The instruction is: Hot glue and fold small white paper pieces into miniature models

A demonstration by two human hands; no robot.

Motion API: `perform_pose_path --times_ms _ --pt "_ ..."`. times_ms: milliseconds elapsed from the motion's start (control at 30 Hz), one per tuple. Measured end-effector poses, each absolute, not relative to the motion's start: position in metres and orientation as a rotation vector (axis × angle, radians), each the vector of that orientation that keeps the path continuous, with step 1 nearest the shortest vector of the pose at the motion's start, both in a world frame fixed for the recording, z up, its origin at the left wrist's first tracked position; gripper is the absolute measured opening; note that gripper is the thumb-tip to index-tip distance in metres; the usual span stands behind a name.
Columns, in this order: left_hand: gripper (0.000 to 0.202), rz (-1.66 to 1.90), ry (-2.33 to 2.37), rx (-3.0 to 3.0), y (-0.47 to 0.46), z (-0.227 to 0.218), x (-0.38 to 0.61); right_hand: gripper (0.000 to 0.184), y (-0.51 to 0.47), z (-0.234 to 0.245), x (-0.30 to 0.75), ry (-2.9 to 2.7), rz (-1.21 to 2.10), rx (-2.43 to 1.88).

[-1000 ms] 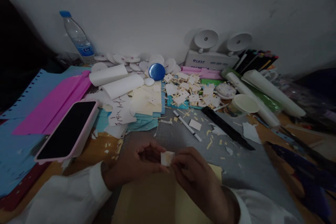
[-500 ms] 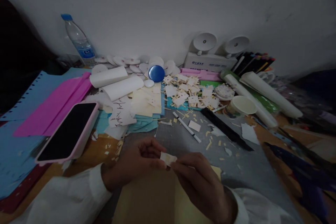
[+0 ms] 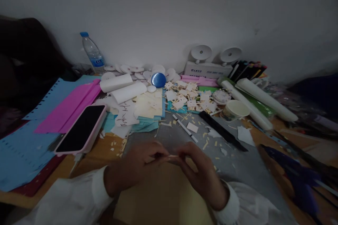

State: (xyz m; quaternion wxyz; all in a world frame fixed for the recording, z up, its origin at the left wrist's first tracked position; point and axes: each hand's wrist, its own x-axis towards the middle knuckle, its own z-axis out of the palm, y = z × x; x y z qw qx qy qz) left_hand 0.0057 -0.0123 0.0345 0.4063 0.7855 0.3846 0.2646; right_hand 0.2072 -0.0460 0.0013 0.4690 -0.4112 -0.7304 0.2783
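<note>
Between my two hands is a small pale piece of paper (image 3: pixel 173 157), now seen almost edge-on and slightly blurred. My left hand (image 3: pixel 138 163) pinches its left end, and my right hand (image 3: pixel 198 168) pinches its right end. Beneath them lies a yellowish sheet (image 3: pixel 158 200) on a grey cutting mat (image 3: pixel 237 168). Just beyond the hands, a white pen (image 3: pixel 185 128) and a small cream paper square (image 3: pixel 192 127) rest on the mat among scraps. Farther back is a pile of small cream paper pieces with dots and thin strips (image 3: pixel 182 96).
A phone in a pink case (image 3: pixel 81 130) lies at left beside magenta paper (image 3: pixel 70 107). A water bottle (image 3: pixel 92 51) stands by the wall. At right are a paper cup (image 3: pixel 236 109), a black bar-shaped item (image 3: pixel 223 130), white rolls (image 3: pixel 246 103) and a dark blue glue gun (image 3: pixel 293 172).
Both hands have turned the paper piece from facing me to nearly edge-on, and my right fingers have shifted upward. The camera view has also shifted slightly.
</note>
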Motion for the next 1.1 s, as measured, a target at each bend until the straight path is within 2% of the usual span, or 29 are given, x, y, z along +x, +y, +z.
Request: perform_pose_path --times_ms 100,233,333,433,533,700,800,1100 --pt "0.016 0.680 1.134 1.614 -0.019 0.041 0.014 0.024 -0.046 0.003 0.208 -1.614 0.839 -0.993" --pt "0.014 0.642 1.217 1.277 -0.026 0.050 0.020 0.015 -0.044 0.004 0.209 -1.538 0.962 -1.005" --pt "0.013 0.642 1.173 1.191 -0.032 0.048 0.021 0.018 -0.043 0.006 0.209 -1.541 0.984 -1.047" --pt "0.026 0.651 1.087 1.141 -0.035 0.041 0.021 0.024 -0.042 0.009 0.210 -1.521 1.020 -1.064" --pt "0.034 0.683 1.088 1.183 -0.033 0.039 0.021 0.024 -0.043 0.011 0.210 -1.531 1.099 -1.076" --pt "0.017 0.718 1.098 1.643 -0.025 0.049 0.021 0.020 -0.045 0.013 0.209 -1.583 1.128 -1.117" --pt "0.015 0.678 1.109 1.837 -0.022 0.050 0.020 0.020 -0.045 0.012 0.209 -1.581 1.130 -1.124" --pt "0.025 0.572 1.175 1.741 -0.022 0.040 0.023 0.019 -0.044 0.005 0.209 -1.575 1.144 -1.131"
